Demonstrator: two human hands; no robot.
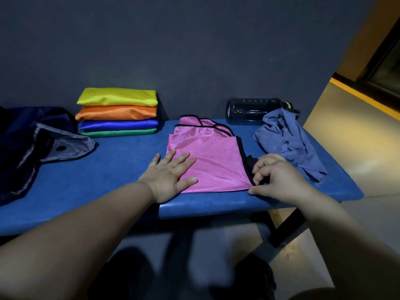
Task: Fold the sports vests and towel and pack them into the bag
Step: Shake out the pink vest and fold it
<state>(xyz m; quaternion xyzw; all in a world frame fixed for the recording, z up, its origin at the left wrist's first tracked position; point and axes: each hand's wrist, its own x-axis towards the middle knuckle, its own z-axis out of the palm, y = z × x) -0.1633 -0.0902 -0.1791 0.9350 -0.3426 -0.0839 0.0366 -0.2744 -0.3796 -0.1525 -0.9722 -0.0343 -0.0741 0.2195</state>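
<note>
Left hand (171, 176) lies spread on the pink vest (207, 161), likely limp and slippery; right hand (279, 180) pinches its four-o'clock hem corner.

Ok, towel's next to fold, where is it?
Head view, right end of the bench: the towel lies crumpled right of the pink vest, in front of the bottle.

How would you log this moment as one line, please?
step: folding pink vest | left hand: flat on vest | right hand: pinching vest edge | stack: four folded | towel: crumpled | bag: lies left
</note>
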